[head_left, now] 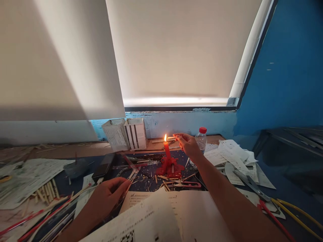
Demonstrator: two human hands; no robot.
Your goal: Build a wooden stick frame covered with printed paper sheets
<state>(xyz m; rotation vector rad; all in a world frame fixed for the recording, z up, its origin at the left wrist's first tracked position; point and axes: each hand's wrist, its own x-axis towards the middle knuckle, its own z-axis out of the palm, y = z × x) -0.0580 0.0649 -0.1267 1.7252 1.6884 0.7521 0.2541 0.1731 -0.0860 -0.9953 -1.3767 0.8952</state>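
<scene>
A lit red candle (pixel 166 151) stands upright in a spread of melted red wax (pixel 174 170), its flame burning at the top. Just right of the flame, my right hand (pixel 188 144) is closed in a pinch on a thin pale stick (pixel 171 138), whose far end points left toward the flame. My left hand (pixel 111 192) lies lower down at the left, thumb and fingers pressed together beside some thin strips (pixel 134 173). Whether it holds one of these I cannot tell. Open printed pages (pixel 156 215) lie between my forearms.
Two paper-covered boxes (pixel 136 134) stand by the wall. A red-capped plastic bottle (pixel 202 141) is behind my right wrist. Large scissors (pixel 252 186) lie on papers at the right, small red-handled snips (pixel 186 184) near the wax. Cut sticks (pixel 47 191) and scraps litter the left.
</scene>
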